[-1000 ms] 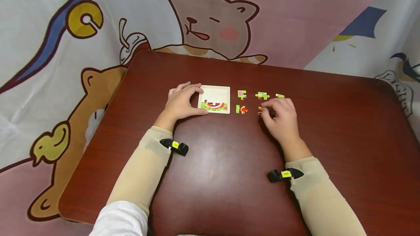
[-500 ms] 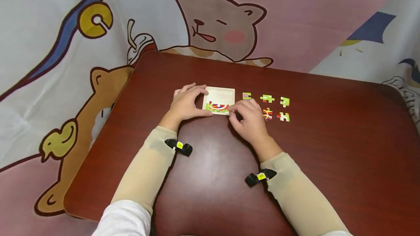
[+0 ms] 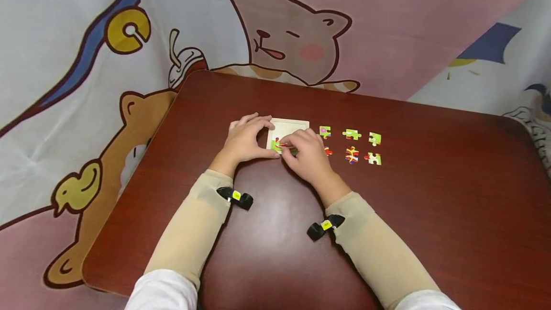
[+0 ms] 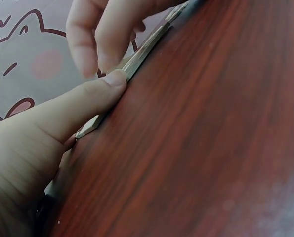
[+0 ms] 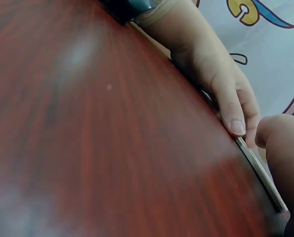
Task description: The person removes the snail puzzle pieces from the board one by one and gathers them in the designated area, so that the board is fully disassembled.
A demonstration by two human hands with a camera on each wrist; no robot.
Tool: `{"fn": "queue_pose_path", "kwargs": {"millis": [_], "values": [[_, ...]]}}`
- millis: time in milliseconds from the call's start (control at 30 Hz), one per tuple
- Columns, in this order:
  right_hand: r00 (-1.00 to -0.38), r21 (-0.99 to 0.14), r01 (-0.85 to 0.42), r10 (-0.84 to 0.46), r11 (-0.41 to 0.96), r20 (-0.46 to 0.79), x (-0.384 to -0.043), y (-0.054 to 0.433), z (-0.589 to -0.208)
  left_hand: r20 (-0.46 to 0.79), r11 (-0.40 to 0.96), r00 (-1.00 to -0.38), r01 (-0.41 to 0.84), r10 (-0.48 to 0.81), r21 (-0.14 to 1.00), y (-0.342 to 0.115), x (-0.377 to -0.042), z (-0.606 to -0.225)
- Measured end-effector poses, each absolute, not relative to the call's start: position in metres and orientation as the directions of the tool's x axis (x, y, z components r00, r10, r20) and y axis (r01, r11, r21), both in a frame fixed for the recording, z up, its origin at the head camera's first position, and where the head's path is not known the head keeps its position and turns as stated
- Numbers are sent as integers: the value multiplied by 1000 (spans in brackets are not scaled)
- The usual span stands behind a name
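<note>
A small square puzzle tray (image 3: 292, 121) lies on the table, with printed green and red pieces (image 3: 274, 146) along its near side. My left hand (image 3: 243, 140) holds the tray's left end, fingers at the far corner and thumb on the near edge; in the left wrist view the thumb (image 4: 100, 96) presses on that edge. Over the tray, my right hand (image 3: 307, 152) has bent fingers pointing down, with the thumb and fingertips right at the near row of pieces. It covers much of that row, and I cannot tell whether it pinches a piece.
Loose jigsaw pieces lie in two rows right of the tray, including a green one (image 3: 353, 134), a red and yellow one (image 3: 351, 155) and a red and white one (image 3: 373, 158). The dark red tabletop (image 3: 267, 233) meets a printed cloth (image 3: 374, 23) behind.
My right hand has moved left from the loose pieces to the tray's near side, uncovering the right-hand loose pieces. My left hand keeps its hold on the tray.
</note>
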State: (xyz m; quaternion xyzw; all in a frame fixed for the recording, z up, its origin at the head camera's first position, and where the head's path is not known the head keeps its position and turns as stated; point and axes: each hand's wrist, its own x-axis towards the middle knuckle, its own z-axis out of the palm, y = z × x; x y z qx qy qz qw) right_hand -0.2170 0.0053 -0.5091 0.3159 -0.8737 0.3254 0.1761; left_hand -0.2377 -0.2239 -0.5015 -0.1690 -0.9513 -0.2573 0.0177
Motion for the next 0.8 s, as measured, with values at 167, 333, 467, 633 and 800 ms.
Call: {"fn": "queue_pose_path", "kwargs": {"millis": [167,333,467,633,800], "values": [[-769,-467,-634,-443,616,460,-218,-4,-510,111,806,-940,335,324,488,-226,-236,-502],[-803,-471,-594,-439,652,404,-218,-3,-511,114,811,-940,336,323,478,-224,-237,-505],[-837,-458,-547,-441,700,325,-218,-3,-509,97,814,-939,335,330,474,-223,-238,-504],[-837,-397,-546,-477,738,266,-221,-7,-502,103,821,-942,330,320,466,-225,-239,-499],[-833,-346,-553,-512,758,208,-223,-14,-497,90,828,-948,311,305,466,-227,-238,-498]]}}
